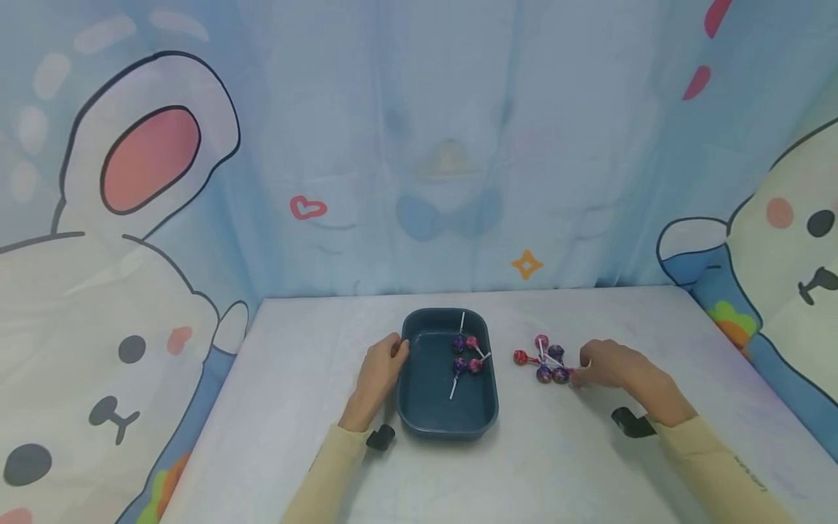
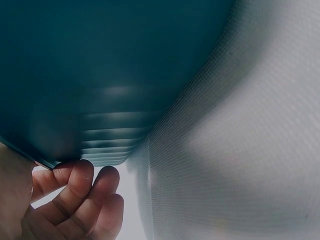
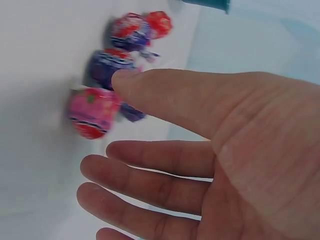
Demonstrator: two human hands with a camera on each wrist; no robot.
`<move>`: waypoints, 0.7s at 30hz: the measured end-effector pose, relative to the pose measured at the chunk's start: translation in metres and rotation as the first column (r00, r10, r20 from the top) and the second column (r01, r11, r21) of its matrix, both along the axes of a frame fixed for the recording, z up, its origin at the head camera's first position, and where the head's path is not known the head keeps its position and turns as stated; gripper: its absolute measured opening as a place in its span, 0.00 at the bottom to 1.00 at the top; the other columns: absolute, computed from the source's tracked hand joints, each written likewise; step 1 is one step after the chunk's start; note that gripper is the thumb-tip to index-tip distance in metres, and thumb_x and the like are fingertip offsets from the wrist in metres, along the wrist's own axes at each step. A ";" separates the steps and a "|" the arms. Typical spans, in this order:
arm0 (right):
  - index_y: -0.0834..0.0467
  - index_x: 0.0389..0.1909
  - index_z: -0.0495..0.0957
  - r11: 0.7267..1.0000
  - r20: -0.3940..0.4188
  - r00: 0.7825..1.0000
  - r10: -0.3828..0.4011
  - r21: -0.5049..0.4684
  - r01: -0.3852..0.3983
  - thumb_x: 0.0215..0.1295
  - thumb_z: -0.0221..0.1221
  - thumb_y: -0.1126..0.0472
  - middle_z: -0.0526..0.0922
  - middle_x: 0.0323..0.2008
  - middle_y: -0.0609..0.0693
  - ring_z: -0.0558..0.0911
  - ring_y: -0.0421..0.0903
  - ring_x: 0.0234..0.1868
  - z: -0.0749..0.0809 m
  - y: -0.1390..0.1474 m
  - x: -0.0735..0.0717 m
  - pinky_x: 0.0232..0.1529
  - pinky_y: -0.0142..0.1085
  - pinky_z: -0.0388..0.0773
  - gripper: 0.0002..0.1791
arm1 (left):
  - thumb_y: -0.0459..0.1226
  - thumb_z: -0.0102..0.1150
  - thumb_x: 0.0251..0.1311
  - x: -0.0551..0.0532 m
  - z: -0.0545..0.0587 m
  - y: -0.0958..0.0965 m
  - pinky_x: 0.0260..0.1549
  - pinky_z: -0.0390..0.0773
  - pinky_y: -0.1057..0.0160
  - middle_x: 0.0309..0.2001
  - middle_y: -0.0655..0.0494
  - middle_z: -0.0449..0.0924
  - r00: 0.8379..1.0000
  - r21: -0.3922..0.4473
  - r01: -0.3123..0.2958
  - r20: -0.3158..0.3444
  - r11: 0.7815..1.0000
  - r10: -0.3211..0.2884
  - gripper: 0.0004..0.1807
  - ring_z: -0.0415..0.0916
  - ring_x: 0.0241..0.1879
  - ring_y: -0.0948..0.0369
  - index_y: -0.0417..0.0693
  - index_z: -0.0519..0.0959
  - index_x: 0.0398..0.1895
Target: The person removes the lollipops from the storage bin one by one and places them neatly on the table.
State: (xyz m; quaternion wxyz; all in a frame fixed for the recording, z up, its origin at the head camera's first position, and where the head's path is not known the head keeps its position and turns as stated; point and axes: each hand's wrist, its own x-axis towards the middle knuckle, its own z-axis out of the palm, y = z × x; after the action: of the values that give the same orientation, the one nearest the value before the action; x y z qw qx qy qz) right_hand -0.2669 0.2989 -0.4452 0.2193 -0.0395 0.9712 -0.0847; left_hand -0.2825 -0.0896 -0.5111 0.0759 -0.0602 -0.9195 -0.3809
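My left hand grips the left rim of a dark teal rectangular tray. In the left wrist view its curled fingers lie against the tray's edge. Several wrapped lollipops, purple and pink-red with white sticks, lie inside the tray towards its right side. More lollipops lie bunched on the table to the right. Over the right edge of that bunch is my right hand, thumb and fingers apart. The right wrist view shows a pink-red lollipop just beyond its fingertips, not pinched.
A white cloth covers the table. Behind it hangs a pale blue curtain with cartoon animal prints at both sides. Dark wrist-worn cameras sit below each hand, the right one close above the cloth.
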 end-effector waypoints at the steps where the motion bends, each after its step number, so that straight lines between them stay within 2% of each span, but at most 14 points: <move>1: 0.66 0.43 0.74 1.000 -0.003 1.000 0.000 0.000 0.000 0.51 0.63 0.44 0.78 0.38 0.60 0.75 0.52 0.35 0.003 0.000 0.000 0.37 0.48 0.73 0.30 | 0.48 0.44 0.66 0.000 0.000 0.000 0.16 0.64 0.68 0.18 0.60 0.69 1.000 0.000 0.000 0.001 1.000 0.000 0.15 0.65 0.18 0.64 0.53 0.69 0.24; 8: 0.68 0.47 0.73 1.000 -0.032 0.999 0.019 -0.004 -0.020 0.52 0.63 0.44 0.78 0.41 0.65 0.77 0.56 0.38 0.016 -0.002 -0.004 0.38 0.50 0.75 0.33 | 0.49 0.44 0.65 -0.001 -0.001 0.000 0.17 0.65 0.68 0.19 0.60 0.69 1.000 -0.001 -0.006 0.003 1.000 0.006 0.15 0.65 0.18 0.64 0.54 0.69 0.24; 16: 0.66 0.47 0.74 0.998 -0.067 0.996 0.063 -0.015 -0.064 0.53 0.63 0.45 0.80 0.39 0.61 0.78 0.52 0.36 0.027 -0.018 -0.006 0.37 0.49 0.75 0.30 | 0.48 0.44 0.65 0.000 -0.001 0.000 0.17 0.64 0.68 0.19 0.59 0.68 1.000 0.008 -0.001 -0.005 1.000 0.001 0.15 0.64 0.18 0.64 0.53 0.69 0.23; 21: 0.65 0.47 0.74 0.996 -0.083 0.993 0.083 -0.022 -0.085 0.53 0.62 0.44 0.80 0.39 0.59 0.78 0.50 0.35 0.029 -0.030 -0.010 0.37 0.47 0.76 0.31 | 0.48 0.44 0.65 0.000 0.000 0.000 0.17 0.64 0.68 0.18 0.59 0.68 1.000 0.009 -0.006 -0.006 1.000 0.006 0.15 0.64 0.18 0.64 0.53 0.69 0.23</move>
State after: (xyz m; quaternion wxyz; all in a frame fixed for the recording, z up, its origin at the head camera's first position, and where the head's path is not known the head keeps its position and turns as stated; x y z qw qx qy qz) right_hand -0.2766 0.2684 -0.4160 0.1823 -0.0864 0.9757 -0.0859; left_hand -0.2826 -0.0893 -0.5112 0.0800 -0.0581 -0.9178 -0.3844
